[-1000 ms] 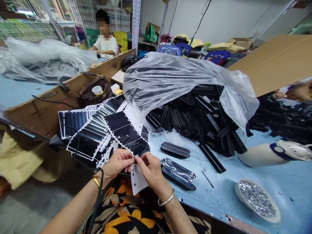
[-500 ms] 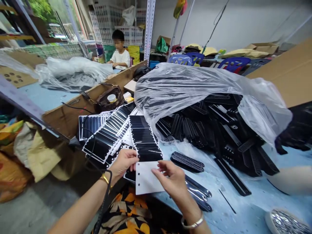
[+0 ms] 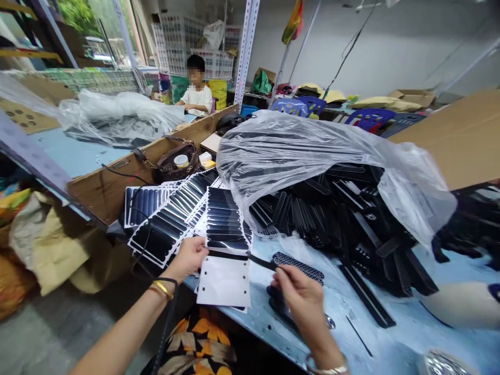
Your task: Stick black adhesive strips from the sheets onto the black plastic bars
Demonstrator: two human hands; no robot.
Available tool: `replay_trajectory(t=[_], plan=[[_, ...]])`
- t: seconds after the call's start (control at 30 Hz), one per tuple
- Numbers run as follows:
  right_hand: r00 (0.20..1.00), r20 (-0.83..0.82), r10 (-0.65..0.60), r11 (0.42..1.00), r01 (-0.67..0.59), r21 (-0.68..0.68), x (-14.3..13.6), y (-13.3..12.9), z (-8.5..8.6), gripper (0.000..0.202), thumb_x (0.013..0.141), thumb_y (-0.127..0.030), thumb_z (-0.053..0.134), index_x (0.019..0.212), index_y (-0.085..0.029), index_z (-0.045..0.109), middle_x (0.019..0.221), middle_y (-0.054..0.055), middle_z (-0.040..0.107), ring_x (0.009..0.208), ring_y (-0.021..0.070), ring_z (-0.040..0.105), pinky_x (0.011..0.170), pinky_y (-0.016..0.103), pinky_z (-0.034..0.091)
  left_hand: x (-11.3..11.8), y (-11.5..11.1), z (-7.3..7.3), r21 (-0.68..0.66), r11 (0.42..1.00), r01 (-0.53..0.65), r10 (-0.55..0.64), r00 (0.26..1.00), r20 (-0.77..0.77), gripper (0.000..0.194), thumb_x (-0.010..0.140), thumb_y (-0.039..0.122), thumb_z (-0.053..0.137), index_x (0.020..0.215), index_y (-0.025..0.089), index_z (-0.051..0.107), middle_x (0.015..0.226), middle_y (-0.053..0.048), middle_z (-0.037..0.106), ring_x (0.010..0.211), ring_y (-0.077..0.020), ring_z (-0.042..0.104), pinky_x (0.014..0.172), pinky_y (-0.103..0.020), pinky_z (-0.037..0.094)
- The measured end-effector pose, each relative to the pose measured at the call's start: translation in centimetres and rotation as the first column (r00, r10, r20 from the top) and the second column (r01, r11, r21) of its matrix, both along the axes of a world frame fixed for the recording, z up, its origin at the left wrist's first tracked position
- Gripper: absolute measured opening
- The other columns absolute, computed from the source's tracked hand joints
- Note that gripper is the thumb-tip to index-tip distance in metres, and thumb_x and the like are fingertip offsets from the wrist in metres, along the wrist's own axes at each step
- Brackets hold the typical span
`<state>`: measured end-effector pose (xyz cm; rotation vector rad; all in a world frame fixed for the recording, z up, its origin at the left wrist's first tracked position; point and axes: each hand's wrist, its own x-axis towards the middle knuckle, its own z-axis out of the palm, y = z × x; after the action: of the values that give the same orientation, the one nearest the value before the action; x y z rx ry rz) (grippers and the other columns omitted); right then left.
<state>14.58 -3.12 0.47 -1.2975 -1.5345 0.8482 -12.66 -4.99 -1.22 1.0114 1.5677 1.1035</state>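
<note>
Black, slender strip [image 3: 261, 261] in right grip [image 3: 300, 292]

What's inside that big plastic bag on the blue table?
At its open front, the plastic bag shows a heap of long black pieces, some patterned. Whatever lies deeper is hidden by cloudy plastic and the outer pieces.

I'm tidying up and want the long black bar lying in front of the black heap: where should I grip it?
Probably pinch the bar across its narrow width at its near end, coming from the wearer's side: it lies flat, and that end points away from the heap.
</note>
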Motion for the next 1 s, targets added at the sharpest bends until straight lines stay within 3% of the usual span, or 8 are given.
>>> replay_trajectory(t=[0.13,0.23,0.3,0.4,0.5,0.63,0.8,1.0], plan=[[0.954,-0.036,-0.299,0.954,0.298,-0.026,8.7,-0.9,2.9,0.036,0.069,-0.048,0.079,0.086,-0.017,0.077,0.062,0.006,0.073,0.05,0.021,0.07,0.049,0.03,0.062,-2.3,-0.3,0.1,0.045,0.999,0.011,0.014,0.85,-0.526,0.01,0.062,0.02,0.059,0.059,0.02,0.049,0.044,0.007,0.042,0.047,-0.011,0.044,0.051,-0.021,0.03],[0.952,-0.033,-0.303,0.952,0.301,-0.055,11.2,-2.5,4.6,0.039,0.068,-0.048,0.08,0.091,-0.017,0.078,0.065,0.007,0.075,0.055,0.0221,0.072,0.054,0.03,0.064,-1.0,-0.5,1.7,0.169,0.985,-0.023,0.126,0.767,-0.629,0.01,0.065,0.024,0.064,0.074,0.02,0.061,0.052,0.005,0.049,0.051,-0.0125,0.047,0.055,-0.023,0.034],[0.969,-0.054,-0.24,0.97,0.238,-0.039,10.7,-3.3,5.5,0.033,0.071,-0.045,0.079,0.09,-0.018,0.079,0.07,0.008,0.076,0.059,0.0227,0.073,0.058,0.032,0.065,1.7,-0.3,3.3,0.282,0.959,-0.019,0.167,0.842,-0.512,0.016,0.07,0.033,0.067,0.078,0.019,0.065,0.056,0.003,0.054,0.052,-0.0129,0.05,0.054,-0.023,0.038],[0.993,-0.068,-0.1,0.993,0.104,0.058,8.6,-3.8,6.6,0.019,0.078,-0.034,0.074,0.091,-0.022,0.079,0.079,0.007,0.077,0.066,0.0216,0.074,0.061,0.032,0.065,7.2,0.7,5.5,0.261,0.934,0.245,-0.208,0.965,-0.161,0.024,0.078,0.041,0.064,0.074,0.017,0.066,0.065,-0.004,0.065,0.056,-0.0134,0.058,0.052,-0.022,0.042],[0.999,0.033,0.038,0.987,-0.043,0.154,7.1,-3.9,7.2,0.015,0.084,-0.026,0.067,0.094,-0.024,0.078,0.083,0.006,0.077,0.071,0.0199,0.073,0.062,0.03,0.063,11.7,2.1,6.3,0.06,0.869,0.492,-0.485,0.819,0.307,0.038,0.077,0.05,0.063,0.066,0.014,0.06,0.056,-0.005,0.063,0.041,-0.012,0.056,0.035,-0.019,0.03],[0.981,0.146,0.124,0.973,-0.149,0.177,7.8,-3.6,6.2,0.016,0.083,-0.021,0.065,0.091,-0.023,0.078,0.082,0.006,0.076,0.073,0.0191,0.072,0.064,0.029,0.062,14.1,3.6,5.1,0.01,0.863,0.505,-0.414,0.697,0.585,0.033,0.069,0.04,0.073,0.063,0.012,0.058,0.05,-0.007,0.064,0.034,-0.0096,0.052,0.032,-0.016,0.027],[0.985,0.17,0.029,0.994,-0.046,0.1,10.3,-2.9,3.9,0.03,0.076,-0.026,0.072,0.105,-0.021,0.074,0.097,0.009,0.076,0.081,0.0219,0.073,0.063,0.029,0.063,14.7,4.4,3.5,-0.018,0.921,0.388,-0.285,0.706,0.648,0.031,0.066,0.036,0.075,0.066,0.009,0.061,0.051,-0.007,0.065,0.036,-0.0119,0.056,0.031,-0.016,0.031],[0.939,0.332,-0.093,0.93,-0.036,0.365,9.5,-1.2,2.1,0.016,0.083,-0.027,0.069,0.096,-0.02,0.075,0.085,0.009,0.075,0.075,0.0206,0.071,0.064,0.031,0.061,16.1,4.3,3.9,0.013,0.908,0.418,-0.319,0.672,0.668,0.036,0.068,0.041,0.076,0.072,0.008,0.062,0.056,-0.008,0.066,0.039,-0.0125,0.059,0.032,-0.016,0.033]])
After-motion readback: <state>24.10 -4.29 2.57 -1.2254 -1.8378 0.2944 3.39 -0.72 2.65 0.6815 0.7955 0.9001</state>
